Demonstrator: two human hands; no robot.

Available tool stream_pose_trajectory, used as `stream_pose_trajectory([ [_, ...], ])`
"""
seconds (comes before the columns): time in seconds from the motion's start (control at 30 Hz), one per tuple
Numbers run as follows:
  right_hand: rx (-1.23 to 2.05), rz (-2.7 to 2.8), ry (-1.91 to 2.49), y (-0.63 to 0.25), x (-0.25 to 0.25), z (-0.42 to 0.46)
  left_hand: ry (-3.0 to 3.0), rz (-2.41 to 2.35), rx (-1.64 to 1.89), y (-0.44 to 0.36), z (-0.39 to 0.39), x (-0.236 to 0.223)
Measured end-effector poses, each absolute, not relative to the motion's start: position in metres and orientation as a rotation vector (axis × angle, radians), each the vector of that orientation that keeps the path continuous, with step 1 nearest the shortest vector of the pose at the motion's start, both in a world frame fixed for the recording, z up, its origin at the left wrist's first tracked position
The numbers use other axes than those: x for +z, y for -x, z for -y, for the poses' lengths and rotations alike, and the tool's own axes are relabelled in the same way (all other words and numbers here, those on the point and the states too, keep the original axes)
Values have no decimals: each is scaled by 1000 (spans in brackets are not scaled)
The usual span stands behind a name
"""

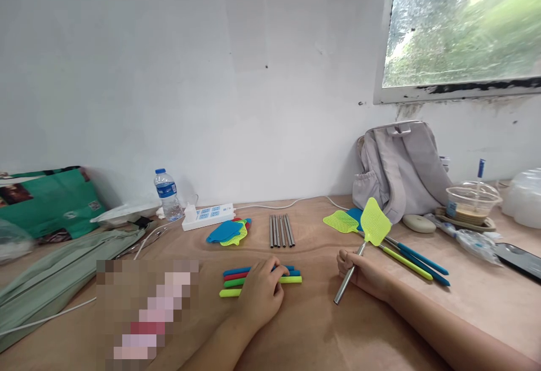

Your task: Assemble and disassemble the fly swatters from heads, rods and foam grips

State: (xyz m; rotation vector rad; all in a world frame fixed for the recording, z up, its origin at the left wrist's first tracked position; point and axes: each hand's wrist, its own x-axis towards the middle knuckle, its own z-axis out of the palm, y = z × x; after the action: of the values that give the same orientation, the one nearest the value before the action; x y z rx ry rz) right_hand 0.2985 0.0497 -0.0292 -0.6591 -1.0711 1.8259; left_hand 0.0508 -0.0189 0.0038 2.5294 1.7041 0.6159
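Grey wall [270, 106], brown table [313, 331]; head cam. R hand [357, 272] clenched round steel tube [344, 287], yellow-green head [376, 223] at its top. L hand [262, 291] over coloured handles [293, 279], fingers touching; firm hold or not, can't tell. Risk, prob.: handles roll if L presses unevenly; head slips if fit's loose. Spare tubes [277, 231] mid-table, pile of heads [226, 231] L of them. Whole swatters [408, 263] near R forearm, might snag; bag [416, 162] + cup [467, 199] beyond.

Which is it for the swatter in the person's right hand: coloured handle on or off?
Off. The swatter has a metal rod ending bare below the right hand; coloured handles lie under the left hand.
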Motion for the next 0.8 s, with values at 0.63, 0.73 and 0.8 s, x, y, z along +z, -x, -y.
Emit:
stream_pose_trajectory([
  [0.63,1601,1011,891,-296,-22,-50,-2484,-1664,699,-47,14,0],
  [0.73,1446,1095,848,-294,-19,-45,-2490,-1663,704,-47,16,0],
  [0.8,1327,1168,808,-294,-15,-41,-2493,-1656,719,-47,17,1],
])
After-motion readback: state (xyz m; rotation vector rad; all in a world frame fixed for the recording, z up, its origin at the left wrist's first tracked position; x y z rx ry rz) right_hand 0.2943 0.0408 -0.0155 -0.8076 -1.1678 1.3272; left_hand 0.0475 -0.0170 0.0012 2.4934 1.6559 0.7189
